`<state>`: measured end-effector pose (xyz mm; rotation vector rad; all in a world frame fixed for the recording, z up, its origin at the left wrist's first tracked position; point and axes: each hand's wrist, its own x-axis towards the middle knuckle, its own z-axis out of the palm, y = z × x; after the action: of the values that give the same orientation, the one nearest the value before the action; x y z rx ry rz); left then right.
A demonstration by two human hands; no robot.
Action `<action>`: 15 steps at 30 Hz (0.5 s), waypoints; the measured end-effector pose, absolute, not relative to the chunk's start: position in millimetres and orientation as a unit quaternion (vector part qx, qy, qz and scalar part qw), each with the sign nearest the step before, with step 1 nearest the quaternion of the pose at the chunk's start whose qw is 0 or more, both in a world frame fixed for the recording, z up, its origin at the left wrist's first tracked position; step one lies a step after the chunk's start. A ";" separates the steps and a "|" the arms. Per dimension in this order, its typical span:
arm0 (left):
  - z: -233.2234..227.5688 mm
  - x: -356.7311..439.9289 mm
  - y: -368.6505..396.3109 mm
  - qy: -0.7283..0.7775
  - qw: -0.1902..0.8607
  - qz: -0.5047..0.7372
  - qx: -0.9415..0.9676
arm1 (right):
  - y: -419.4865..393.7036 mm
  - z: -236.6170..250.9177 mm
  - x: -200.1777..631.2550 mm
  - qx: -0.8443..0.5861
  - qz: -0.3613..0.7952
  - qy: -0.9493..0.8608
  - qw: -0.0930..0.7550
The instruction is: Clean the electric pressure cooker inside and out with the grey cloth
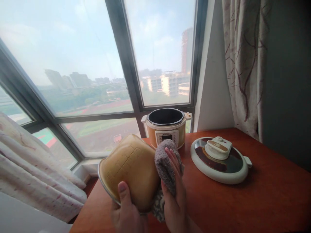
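Tan inner pot (130,168) gripped at its base by left hand (126,212). Right hand (173,197) presses grey cloth (166,165) against its side. Cooker (166,126) and lid (220,158) sit on bench (255,200).

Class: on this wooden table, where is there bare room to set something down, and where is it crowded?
Bare table lies in front of the lid, out to the right edge. The back is crowded: cooker and lid. The near left is taken by the left hand holding the inner pot and the right hand with a cloth.

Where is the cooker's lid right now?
In the head view the lid lies flat on the right part of the red-brown table, just right of the open cooker base by the window, apart from both hands.
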<state>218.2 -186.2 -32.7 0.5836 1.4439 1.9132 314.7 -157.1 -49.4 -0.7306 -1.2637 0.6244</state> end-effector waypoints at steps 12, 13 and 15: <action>-32.1 225.6 -193.2 0.629 0.160 0.592 0.477 | -130.8 -21.2 327.8 -0.307 0.354 -0.546 0.694; -34.2 222.9 -192.7 0.618 0.150 0.581 0.508 | -127.8 -18.9 329.8 -0.307 0.366 -0.538 0.695; -39.4 217.6 -191.8 0.592 0.127 0.549 0.576 | -121.6 -14.2 334.3 -0.313 0.385 -0.524 0.692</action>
<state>217.6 -191.8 -39.4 1.6762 1.7223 1.5983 334.3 -121.6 -14.2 -0.6999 -1.1703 0.8608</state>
